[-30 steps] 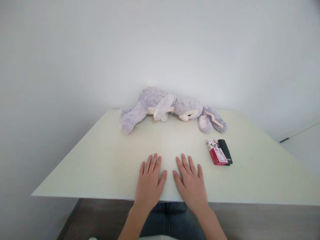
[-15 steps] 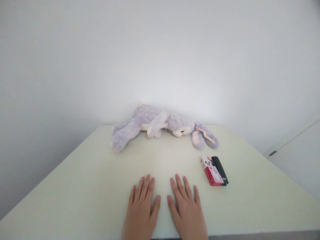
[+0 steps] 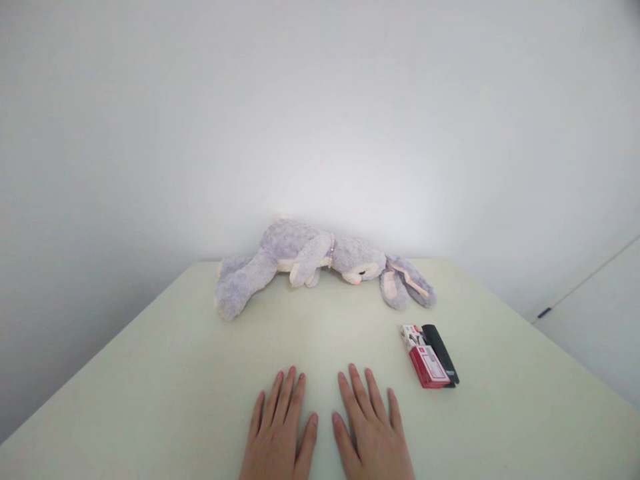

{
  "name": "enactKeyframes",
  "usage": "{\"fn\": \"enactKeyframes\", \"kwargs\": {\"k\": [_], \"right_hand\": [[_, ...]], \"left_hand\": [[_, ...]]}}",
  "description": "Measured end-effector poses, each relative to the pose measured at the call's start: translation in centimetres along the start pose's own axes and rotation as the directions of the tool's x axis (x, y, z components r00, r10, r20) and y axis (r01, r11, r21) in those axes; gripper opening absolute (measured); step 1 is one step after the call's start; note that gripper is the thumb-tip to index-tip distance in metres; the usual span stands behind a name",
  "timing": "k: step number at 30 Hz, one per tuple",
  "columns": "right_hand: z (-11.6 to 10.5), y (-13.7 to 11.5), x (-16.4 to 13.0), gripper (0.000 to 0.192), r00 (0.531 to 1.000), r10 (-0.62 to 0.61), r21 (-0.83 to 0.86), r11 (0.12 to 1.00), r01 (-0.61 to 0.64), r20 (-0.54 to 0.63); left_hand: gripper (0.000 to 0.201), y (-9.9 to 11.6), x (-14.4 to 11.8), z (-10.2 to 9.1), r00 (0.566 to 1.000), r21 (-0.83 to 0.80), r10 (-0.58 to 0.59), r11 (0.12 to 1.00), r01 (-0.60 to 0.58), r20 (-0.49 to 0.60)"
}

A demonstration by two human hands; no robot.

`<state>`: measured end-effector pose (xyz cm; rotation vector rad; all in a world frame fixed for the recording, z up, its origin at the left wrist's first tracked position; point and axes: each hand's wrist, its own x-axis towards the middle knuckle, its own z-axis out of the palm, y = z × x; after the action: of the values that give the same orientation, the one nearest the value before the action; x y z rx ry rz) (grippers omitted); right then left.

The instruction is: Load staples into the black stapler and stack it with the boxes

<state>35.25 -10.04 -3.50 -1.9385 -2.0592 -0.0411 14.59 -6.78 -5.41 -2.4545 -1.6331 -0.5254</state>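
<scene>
Palm down on the pale table, my left hand lies flat with its fingers spread and holds nothing. Beside it, a small gap away, my right hand rests the same way, also empty. To the right of my right hand sit a red and white box, a smaller white printed box touching its far end, and a long black object alongside; its kind is unclear. Beyond both hands a lavender plush rabbit lies on its side, ears to the right.
A plain white wall rises behind the table, close to the plush rabbit. At the far right is a white panel with a thin seam and a small dark piece on it.
The whole view has shifted, so the table, rabbit, boxes and hands appear slightly lower. Both hands stay flat in the same place on the table.
</scene>
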Motion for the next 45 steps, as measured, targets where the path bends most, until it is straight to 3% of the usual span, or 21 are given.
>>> {"fn": "enactKeyframes", "kwargs": {"k": [19, 28, 33, 36, 38, 40, 43, 45], "right_hand": [[0.4, 0.3, 0.2, 0.06, 1.0, -0.011, 0.011, 1.0, 0.011, -0.019], [0.3, 0.2, 0.1, 0.061, 0.999, -0.013, 0.011, 1.0, 0.013, -0.047], [0.3, 0.1, 0.2, 0.061, 0.999, 0.003, 0.025, 1.0, -0.002, -0.038], [0.1, 0.1, 0.2, 0.06, 1.0, 0.016, 0.105, 0.994, -0.016, 0.001], [-0.9, 0.4, 0.2, 0.057, 0.999, 0.014, 0.238, 0.971, -0.022, 0.034], [-2.7, 1.5, 0.0, 0.053, 0.999, 0.036, 0.423, 0.905, -0.035, 0.006], [-6.2, 5.5, -0.1, 0.049, 0.96, 0.235, 0.602, 0.793, -0.097, -0.155], [-8.1, 9.8, 0.1, 0.05, 0.86, 0.45, 0.628, 0.748, -0.215, -0.241]], "left_hand": [[0.066, -0.4, 0.0, 0.8, 1.0, -0.007, 0.004, 1.0, -0.004, -0.016], [0.064, -0.1, 0.0, 0.2, 1.0, -0.003, -0.008, 1.0, 0.008, -0.004], [0.063, -0.2, 0.1, -0.2, 1.0, -0.056, -0.016, 0.998, 0.017, 0.017], [0.058, 0.2, 0.3, -0.6, 0.995, -0.172, -0.095, 0.98, 0.096, 0.019], [0.053, 1.6, 0.8, -0.8, 0.984, -0.349, -0.175, 0.92, 0.175, 0.033], [0.051, 4.2, 1.7, -1.1, 0.973, -0.585, -0.207, 0.779, 0.226, 0.1], [0.049, 9.7, 4.1, -1.5, 0.938, -0.834, -0.157, 0.428, 0.348, 0.31], [0.049, 13.6, 6.5, -1.7, 0.877, -0.858, -0.104, 0.178, 0.481, 0.47]]}}
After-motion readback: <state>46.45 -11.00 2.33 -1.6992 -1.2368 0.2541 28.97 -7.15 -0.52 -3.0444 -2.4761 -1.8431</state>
